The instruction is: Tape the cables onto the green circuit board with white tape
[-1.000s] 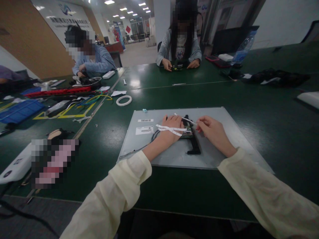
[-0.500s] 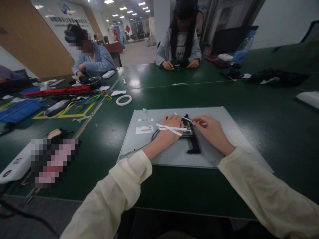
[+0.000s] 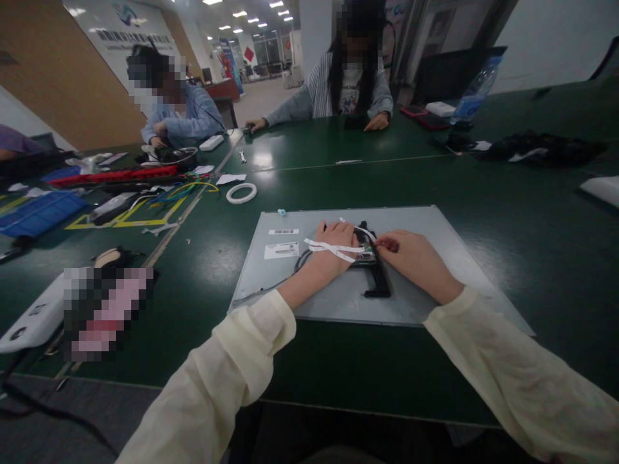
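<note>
Clearly, a grey panel (image 3: 333, 299) lies flat on the green counter (image 3: 387, 361), straight ahead, with a black frame (image 3: 380, 281) and a board (image 3: 366, 258) near its middle. A bare part of the frame points toward five o'clock, beyond the left hand (image 3: 336, 232). That hand reaches in from seven o'clock and lies palm down over the nine-o'clock side of the board. Two white strips (image 3: 333, 247) cross over its back. The palm hides what is beneath, so whether its grip is loose or closed on something I cannot tell.

The right hand (image 3: 409, 254) comes in from four o'clock, fingers curled, tips at the frame's two-o'clock edge. Another strip (image 3: 366, 232) arcs from the left fingers to those tips; I cannot tell whether the right grip pinches its end or merely presses it.

A cable (image 3: 271, 288) trails from under the left wrist toward eight o'clock, and a label (image 3: 281, 251) sits on the panel at nine. Out at ten o'clock are a tape roll (image 3: 242, 200), then a wrench (image 3: 242, 156). A bottle (image 3: 474, 96) stands far off at one o'clock; a co-worker (image 3: 316, 90) sits at twelve.
</note>
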Action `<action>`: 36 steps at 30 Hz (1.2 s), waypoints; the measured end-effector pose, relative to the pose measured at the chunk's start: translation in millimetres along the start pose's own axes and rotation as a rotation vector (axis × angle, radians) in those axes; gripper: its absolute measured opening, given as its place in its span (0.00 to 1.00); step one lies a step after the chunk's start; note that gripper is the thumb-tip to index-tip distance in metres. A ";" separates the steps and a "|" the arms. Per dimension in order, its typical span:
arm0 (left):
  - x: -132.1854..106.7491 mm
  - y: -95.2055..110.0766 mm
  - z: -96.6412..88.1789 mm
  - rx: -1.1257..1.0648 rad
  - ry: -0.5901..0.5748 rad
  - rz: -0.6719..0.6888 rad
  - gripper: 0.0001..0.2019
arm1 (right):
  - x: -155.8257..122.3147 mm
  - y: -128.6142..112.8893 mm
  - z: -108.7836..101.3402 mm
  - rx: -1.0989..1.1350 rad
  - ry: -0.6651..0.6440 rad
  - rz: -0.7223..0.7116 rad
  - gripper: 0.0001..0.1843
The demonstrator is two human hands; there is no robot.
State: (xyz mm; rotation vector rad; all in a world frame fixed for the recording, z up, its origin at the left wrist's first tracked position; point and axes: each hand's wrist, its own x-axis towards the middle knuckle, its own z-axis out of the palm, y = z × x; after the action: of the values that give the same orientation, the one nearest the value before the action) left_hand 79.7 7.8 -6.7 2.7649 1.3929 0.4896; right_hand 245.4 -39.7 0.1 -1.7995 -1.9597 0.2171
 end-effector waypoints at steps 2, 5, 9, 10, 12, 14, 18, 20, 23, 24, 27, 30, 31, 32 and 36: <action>-0.4 0.2 -2.1 0.005 -0.016 0.009 0.13 | 0.0 0.7 -3.1 -0.005 -0.027 0.050 0.09; -1.3 0.5 -5.7 0.014 -0.020 0.023 0.13 | 0.3 2.3 -6.9 0.001 -0.004 0.073 0.08; -1.9 0.9 -7.3 0.020 -0.012 0.035 0.13 | -0.3 -1.6 -9.9 0.088 0.167 0.026 0.10; -1.9 1.2 -7.3 0.024 -0.010 0.033 0.14 | -1.0 -4.3 -10.2 0.128 0.199 0.007 0.11; -2.0 2.1 -7.4 0.037 -0.011 0.022 0.14 | -3.2 -11.5 -10.3 0.205 0.222 -0.031 0.12; -2.3 3.6 -8.8 0.055 -0.019 0.005 0.14 | -6.3 -19.7 -9.7 0.267 0.196 -0.061 0.14; -4.1 6.8 -15.2 0.094 -0.030 -0.029 0.17 | -13.0 -34.5 -7.7 0.384 0.080 -0.094 0.16; -5.1 7.6 -18.6 0.111 -0.034 -0.036 0.19 | -15.2 -39.1 -6.7 0.427 0.025 -0.097 0.16; -6.1 7.6 -21.4 0.137 -0.033 -0.026 0.22 | -16.2 -40.9 -4.8 0.493 -0.021 -0.093 0.14; -6.2 7.4 -21.7 0.144 -0.027 -0.018 0.23 | -16.0 -40.4 -4.0 0.522 -0.019 -0.089 0.13; -5.0 7.1 -22.7 0.159 -0.001 -0.012 0.24 | -15.0 -38.0 -1.9 0.629 0.005 -0.056 0.12; -1.7 6.0 -27.9 0.175 0.034 -0.038 0.25 | -15.2 -39.5 -1.4 0.726 0.039 -0.018 0.11; -0.3 5.0 -31.1 0.184 0.048 -0.050 0.25 | -15.8 -41.0 -1.7 0.748 0.046 -0.016 0.11; 1.3 3.3 -34.9 0.193 0.063 -0.062 0.25 | -16.5 -42.8 -2.1 0.763 0.054 -0.018 0.11; 9.3 -12.9 -53.3 0.177 0.136 -0.123 0.25 | -18.5 -46.2 -4.8 0.784 0.104 -0.026 0.09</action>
State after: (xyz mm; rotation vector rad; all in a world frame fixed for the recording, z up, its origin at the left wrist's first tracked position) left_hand 59.9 15.9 44.7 2.8026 1.7035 0.5873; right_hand 206.6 -64.6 19.5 -1.2326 -1.5097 0.7473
